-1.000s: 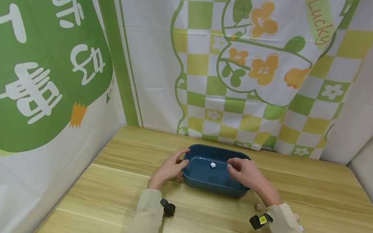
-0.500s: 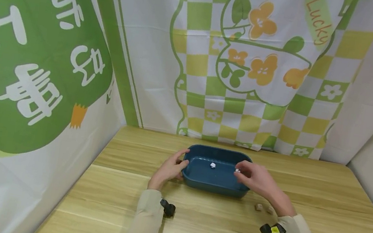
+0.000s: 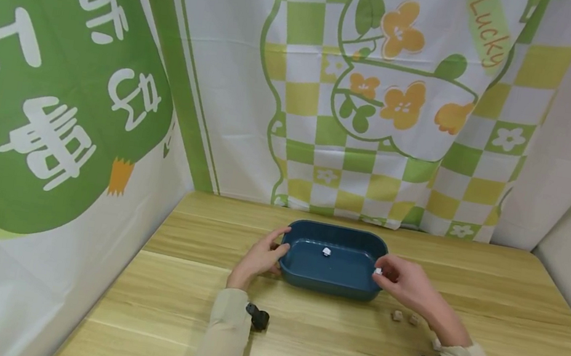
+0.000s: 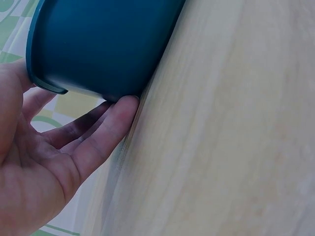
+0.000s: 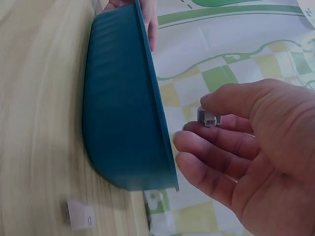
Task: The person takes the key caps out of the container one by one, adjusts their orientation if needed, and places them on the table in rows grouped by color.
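A dark blue rectangular tub (image 3: 329,272) stands on the table. My left hand (image 3: 261,258) holds its left end, with the thumb at the rim; in the left wrist view the fingers of the left hand (image 4: 54,147) lie along the outside wall near the bottom. Over the tub's right rim, my right hand (image 3: 406,281) pinches a small white-and-grey plastic block (image 5: 208,117) between thumb and index finger, its other fingers loosely bent. Another small white block (image 3: 327,252) lies inside the tub on its floor.
Two small beige blocks, one left (image 3: 397,316) and one right (image 3: 414,320), lie on the wooden table (image 3: 325,352) below the right forearm. A whitish block (image 3: 436,344) sits partly hidden by the right wrist. A patterned cloth (image 3: 353,176) hangs behind the table.
My right hand has moved right, from above the tub's inside to its right rim, with the small block in its fingers. The left hand and tub stay put.
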A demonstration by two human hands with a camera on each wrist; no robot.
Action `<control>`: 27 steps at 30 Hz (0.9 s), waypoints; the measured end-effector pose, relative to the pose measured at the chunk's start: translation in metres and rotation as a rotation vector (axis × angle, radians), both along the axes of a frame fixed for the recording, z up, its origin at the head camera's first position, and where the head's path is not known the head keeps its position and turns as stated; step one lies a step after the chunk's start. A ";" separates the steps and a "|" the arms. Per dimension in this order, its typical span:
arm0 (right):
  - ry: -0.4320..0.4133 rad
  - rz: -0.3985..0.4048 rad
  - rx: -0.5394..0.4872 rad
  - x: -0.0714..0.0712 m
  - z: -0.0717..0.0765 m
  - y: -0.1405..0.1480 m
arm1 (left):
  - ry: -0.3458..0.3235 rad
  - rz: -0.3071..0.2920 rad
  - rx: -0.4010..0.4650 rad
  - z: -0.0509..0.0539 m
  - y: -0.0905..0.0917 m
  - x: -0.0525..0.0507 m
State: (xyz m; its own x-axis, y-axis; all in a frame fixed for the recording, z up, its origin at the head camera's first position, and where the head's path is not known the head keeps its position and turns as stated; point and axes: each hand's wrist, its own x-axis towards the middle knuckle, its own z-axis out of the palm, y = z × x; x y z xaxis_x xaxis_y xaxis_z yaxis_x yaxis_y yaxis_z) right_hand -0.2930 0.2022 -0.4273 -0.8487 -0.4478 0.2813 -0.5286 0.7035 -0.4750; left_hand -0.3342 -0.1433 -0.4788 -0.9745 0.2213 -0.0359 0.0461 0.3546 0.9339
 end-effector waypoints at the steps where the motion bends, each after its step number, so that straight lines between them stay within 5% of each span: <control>1: -0.003 -0.001 0.001 0.001 0.000 0.002 | -0.001 -0.001 0.003 0.000 0.000 0.000; 11: -0.087 -0.005 -0.019 0.009 -0.003 0.023 | 0.010 0.019 0.021 -0.010 -0.001 -0.005; 27: -0.049 -0.020 -0.008 0.028 -0.017 0.051 | -0.002 0.008 0.028 -0.009 0.000 -0.007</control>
